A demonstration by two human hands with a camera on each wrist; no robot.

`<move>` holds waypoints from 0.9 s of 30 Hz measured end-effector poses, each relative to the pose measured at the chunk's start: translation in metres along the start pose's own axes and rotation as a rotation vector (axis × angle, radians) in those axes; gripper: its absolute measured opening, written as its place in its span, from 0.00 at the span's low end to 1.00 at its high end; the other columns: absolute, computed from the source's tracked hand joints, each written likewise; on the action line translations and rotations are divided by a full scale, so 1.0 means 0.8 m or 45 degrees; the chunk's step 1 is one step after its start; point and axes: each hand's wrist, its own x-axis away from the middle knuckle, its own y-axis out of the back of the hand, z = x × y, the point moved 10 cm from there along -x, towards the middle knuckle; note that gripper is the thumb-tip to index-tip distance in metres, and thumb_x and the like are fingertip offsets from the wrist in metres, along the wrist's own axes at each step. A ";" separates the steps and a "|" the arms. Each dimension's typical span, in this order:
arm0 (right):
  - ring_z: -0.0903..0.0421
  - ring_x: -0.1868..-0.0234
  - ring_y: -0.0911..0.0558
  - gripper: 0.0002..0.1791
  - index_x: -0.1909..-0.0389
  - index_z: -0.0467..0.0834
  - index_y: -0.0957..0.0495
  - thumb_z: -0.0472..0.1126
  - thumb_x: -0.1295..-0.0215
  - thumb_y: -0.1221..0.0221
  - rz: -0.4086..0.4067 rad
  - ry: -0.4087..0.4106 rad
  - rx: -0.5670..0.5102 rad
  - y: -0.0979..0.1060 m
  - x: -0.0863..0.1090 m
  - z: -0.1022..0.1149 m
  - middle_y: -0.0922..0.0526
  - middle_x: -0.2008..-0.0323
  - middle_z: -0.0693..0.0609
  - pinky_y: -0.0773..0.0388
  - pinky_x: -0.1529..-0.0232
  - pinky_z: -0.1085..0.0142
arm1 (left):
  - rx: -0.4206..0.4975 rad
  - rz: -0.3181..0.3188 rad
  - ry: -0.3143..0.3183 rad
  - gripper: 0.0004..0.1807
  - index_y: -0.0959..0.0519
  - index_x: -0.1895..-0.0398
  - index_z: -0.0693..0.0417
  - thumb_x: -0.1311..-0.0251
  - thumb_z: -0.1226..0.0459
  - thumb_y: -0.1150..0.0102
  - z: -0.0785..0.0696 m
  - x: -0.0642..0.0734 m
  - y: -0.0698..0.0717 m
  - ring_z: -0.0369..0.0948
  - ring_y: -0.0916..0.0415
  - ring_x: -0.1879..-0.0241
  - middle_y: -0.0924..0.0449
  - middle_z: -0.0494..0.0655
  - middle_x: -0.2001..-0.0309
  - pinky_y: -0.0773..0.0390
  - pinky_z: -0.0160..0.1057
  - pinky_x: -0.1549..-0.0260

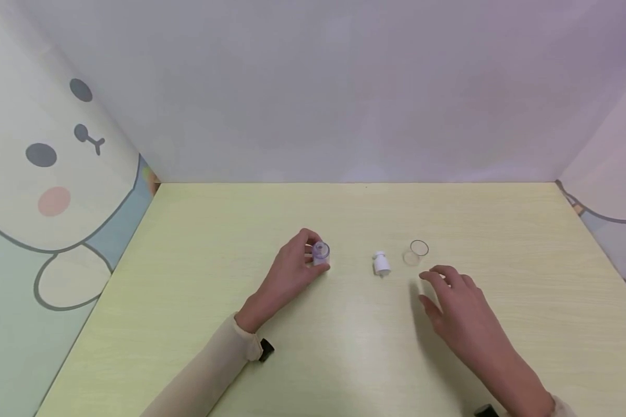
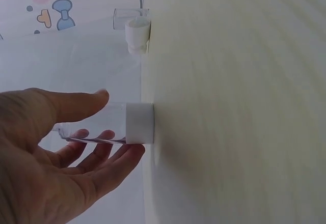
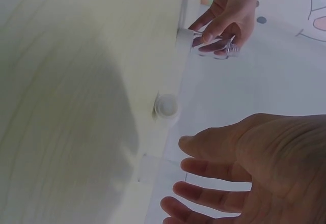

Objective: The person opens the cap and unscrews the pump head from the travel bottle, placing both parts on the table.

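My left hand (image 1: pixel 284 272) holds a small clear bottle (image 1: pixel 320 252), thumb on one side and curled fingers on the other. The bottle stands upright on the table, its white base (image 2: pixel 139 123) down and its open neck up. Between the hands lies a white nozzle-like piece (image 1: pixel 381 263) with a wider end and a narrow end. A clear cup-shaped cap (image 1: pixel 416 253) stands right of it, just beyond my right fingertips. Raised over the table, my right hand (image 1: pixel 461 310) is empty, fingers loosely bent and apart from the thumb (image 3: pixel 206 141).
The pale wood-grain table (image 1: pixel 214 231) ends at a plain light back wall (image 1: pixel 344 104). A cartoon-printed panel (image 1: pixel 42 174) stands at the left, another (image 1: pixel 615 191) at the right. Dark bands (image 1: pixel 266 350) sit at the sleeve cuffs.
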 end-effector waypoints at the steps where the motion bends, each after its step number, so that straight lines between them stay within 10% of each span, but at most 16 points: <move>1: 0.32 0.53 0.19 0.22 0.47 0.37 0.19 0.31 0.43 0.28 0.002 -0.001 -0.001 0.000 0.000 -0.001 0.18 0.47 0.37 0.22 0.56 0.38 | -0.008 0.013 0.008 0.25 0.28 0.44 0.55 0.40 0.69 0.26 0.001 0.000 0.000 0.47 0.16 0.47 0.20 0.50 0.45 0.15 0.45 0.44; 9: 0.32 0.51 0.19 0.22 0.46 0.36 0.19 0.32 0.42 0.28 0.009 0.000 -0.010 0.002 -0.001 -0.011 0.17 0.48 0.38 0.23 0.54 0.37 | -0.191 0.104 0.082 0.30 0.30 0.37 0.57 0.39 0.65 0.26 0.013 0.015 0.006 0.47 0.22 0.45 0.24 0.50 0.42 0.19 0.48 0.43; 27: 0.31 0.51 0.21 0.24 0.45 0.37 0.20 0.33 0.44 0.29 -0.030 0.011 0.075 0.020 0.013 -0.060 0.18 0.48 0.38 0.26 0.58 0.34 | -0.661 0.025 -0.009 0.25 0.24 0.43 0.57 0.42 0.66 0.25 0.019 0.072 0.068 0.54 0.31 0.41 0.27 0.53 0.43 0.23 0.50 0.45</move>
